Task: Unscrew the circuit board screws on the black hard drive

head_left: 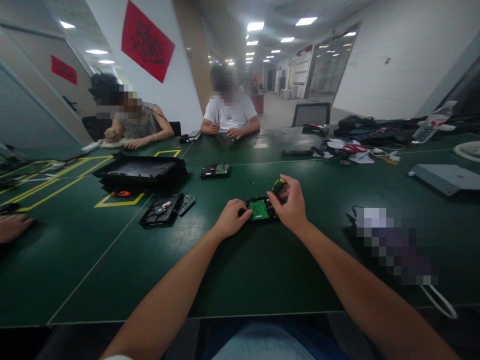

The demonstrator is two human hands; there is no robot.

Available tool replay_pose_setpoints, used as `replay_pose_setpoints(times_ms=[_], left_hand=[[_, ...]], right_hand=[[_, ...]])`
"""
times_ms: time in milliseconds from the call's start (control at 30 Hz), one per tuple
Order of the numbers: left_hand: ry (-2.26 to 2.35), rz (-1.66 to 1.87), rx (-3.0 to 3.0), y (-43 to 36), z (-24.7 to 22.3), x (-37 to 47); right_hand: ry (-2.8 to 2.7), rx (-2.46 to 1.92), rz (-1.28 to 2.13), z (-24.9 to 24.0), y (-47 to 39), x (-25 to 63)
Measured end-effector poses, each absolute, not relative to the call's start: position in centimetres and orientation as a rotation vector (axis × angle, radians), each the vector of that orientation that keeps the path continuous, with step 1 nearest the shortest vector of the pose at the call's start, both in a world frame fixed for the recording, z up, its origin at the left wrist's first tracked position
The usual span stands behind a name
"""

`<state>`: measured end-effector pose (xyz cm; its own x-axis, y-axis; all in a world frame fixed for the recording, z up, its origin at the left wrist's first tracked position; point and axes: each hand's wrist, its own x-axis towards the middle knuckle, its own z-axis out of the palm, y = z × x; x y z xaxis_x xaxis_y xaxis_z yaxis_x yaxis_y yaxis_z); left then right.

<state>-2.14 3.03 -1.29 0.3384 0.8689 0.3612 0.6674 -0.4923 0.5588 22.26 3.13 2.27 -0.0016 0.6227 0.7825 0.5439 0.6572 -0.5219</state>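
Note:
A hard drive with a green circuit board (pixel 258 209) lies board side up on the green table in front of me. My left hand (pixel 233 218) grips its left end, fingers behind and thumb at the near edge. In my right hand (pixel 290 204) is a screwdriver (pixel 278 186) with a green and yellow handle, held tilted above the drive's right part. Its tip is too small to make out. To the left sit an opened drive casing (pixel 159 210) and a loose circuit board (pixel 187 204). Another hard drive (pixel 215 171) rests farther back.
A black tray (pixel 140 170) stands back left, an orange-handled tool (pixel 120 193) before it. Two people sit across the table; another person's hand (pixel 15 227) is at far left. Right: a blurred-out object (pixel 397 245), a grey box (pixel 446 179), a plastic bottle (pixel 435 122), cables.

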Motion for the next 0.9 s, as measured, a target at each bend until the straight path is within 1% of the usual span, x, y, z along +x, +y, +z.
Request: replay_pose_setpoints(times_ms=[333, 567, 900], left_hand=[[1.379, 0.898, 2.297, 2.96, -1.27, -2.11], [1.374, 0.928, 2.290, 3.04, -1.46, -2.11], [1.377, 0.905, 2.299, 2.84, -1.03, -2.09]], right_hand=[[-1.697, -0.957, 0.175, 2.26, 2.83, 22.09], [-1.693, -0.987, 0.032, 2.62, 2.92, 22.30], [-1.649, -0.978, 0.131, 2.12, 3.17, 22.14]])
